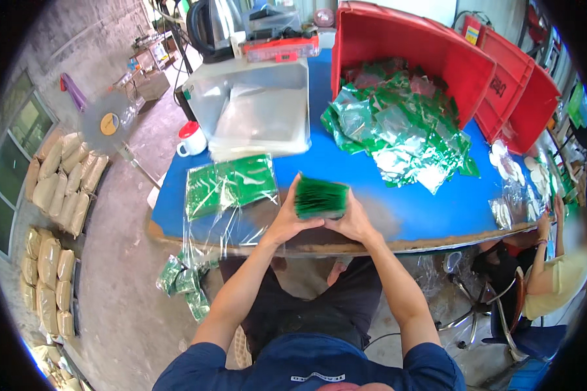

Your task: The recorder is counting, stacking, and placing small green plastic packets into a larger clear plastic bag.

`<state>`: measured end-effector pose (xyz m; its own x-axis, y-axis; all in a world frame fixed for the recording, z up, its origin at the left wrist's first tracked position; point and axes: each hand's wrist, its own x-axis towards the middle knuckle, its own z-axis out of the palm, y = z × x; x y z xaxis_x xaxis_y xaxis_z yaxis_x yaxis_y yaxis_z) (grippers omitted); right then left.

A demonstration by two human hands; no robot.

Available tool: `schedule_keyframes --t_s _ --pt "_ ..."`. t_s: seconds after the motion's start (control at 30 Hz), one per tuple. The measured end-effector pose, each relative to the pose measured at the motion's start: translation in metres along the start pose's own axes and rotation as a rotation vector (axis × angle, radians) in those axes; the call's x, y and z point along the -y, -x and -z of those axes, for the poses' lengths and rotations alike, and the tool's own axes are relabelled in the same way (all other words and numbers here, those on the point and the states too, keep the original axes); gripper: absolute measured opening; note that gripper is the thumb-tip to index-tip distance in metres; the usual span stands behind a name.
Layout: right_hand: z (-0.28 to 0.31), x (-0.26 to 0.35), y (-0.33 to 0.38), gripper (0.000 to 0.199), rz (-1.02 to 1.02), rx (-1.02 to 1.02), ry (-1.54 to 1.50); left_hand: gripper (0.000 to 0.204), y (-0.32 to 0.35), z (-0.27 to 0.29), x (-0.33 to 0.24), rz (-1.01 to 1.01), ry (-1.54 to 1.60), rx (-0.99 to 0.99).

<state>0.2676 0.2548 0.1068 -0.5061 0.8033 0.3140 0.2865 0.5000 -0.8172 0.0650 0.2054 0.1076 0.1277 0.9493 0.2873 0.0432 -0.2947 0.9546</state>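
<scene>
Between both hands point(319, 225), green packet stack point(321, 197).

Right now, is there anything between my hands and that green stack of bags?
Nothing visible. The left hand and right hand already grip the green stack from both sides, above the blue table.
</scene>
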Motion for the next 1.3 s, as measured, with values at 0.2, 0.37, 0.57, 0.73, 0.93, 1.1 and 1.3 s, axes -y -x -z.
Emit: schedule_keyframes --t_s 0.2,0.37,0.57,0.73,0.93,1.1,1.3 --pt "-0.009 -0.002 0.0 0.094 -0.111 -0.132 -0.101 0.117 -0.002 -0.013 0.006 0.064 0.209 -0.034" --pt "-0.017 -0.003 -0.003 0.075 -0.18 -0.286 -0.539 0.118 0.022 -0.038 0.02 0.106 0.31 -0.508" --pt "-0.023 0.022 0.014 0.069 -0.184 -0.38 -0.99 0.092 0.014 -0.059 -0.007 0.048 0.687 -0.332" --pt "0.03 -0.004 0.024 0.1 -0.164 -0.077 -0.32 0.127 0.022 -0.011 -0.009 -0.018 -0.078 0.032" --pt "0.023 -0.003 0.02 0.085 -0.22 -0.076 -0.217 0.13 0.022 -0.016 0.006 -0.042 -0.134 0.031" --pt "0.027 -0.008 0.017 0.077 -0.273 -0.003 -0.526 0.126 0.022 -0.015 0.009 0.031 -0.029 -0.029" --pt "0.028 0.002 0.017 0.075 -0.16 -0.031 -0.314 0.102 0.02 -0.012 0.006 0.021 -0.089 0.05"
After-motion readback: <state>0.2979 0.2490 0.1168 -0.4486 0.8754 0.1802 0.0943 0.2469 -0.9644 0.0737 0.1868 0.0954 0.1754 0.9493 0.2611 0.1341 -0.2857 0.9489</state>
